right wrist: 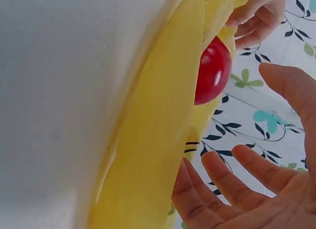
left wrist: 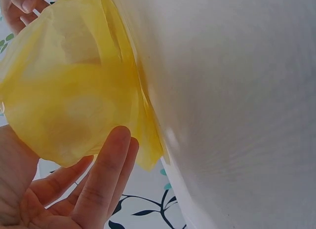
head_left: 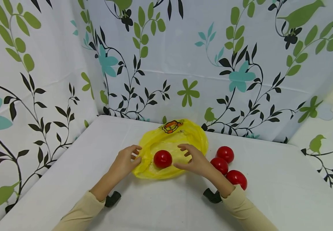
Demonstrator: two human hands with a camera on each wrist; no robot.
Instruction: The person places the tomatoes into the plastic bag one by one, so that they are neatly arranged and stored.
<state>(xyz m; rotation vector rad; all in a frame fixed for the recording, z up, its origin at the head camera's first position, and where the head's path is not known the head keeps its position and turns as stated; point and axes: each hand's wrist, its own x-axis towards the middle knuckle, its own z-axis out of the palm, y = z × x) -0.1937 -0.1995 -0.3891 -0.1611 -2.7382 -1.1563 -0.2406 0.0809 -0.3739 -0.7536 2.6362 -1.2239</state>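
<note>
A yellow plastic bag lies spread on the white table, its mouth opened wide. Inside it sits a glossy red ball, partly hidden by the bag's side in the right wrist view. At the bag's left edge is my left hand; its fingers are spread and loosely bent against or close to the plastic. My right hand hovers over the right part of the bag, just right of the ball. In the right wrist view its fingers and thumb stand apart with nothing held between them.
Three more red balls, an upper one, a middle one and a lower one, cluster beside my right forearm. Behind the white table hangs a leaf-patterned curtain. Black wrist mounts show beneath both wrists.
</note>
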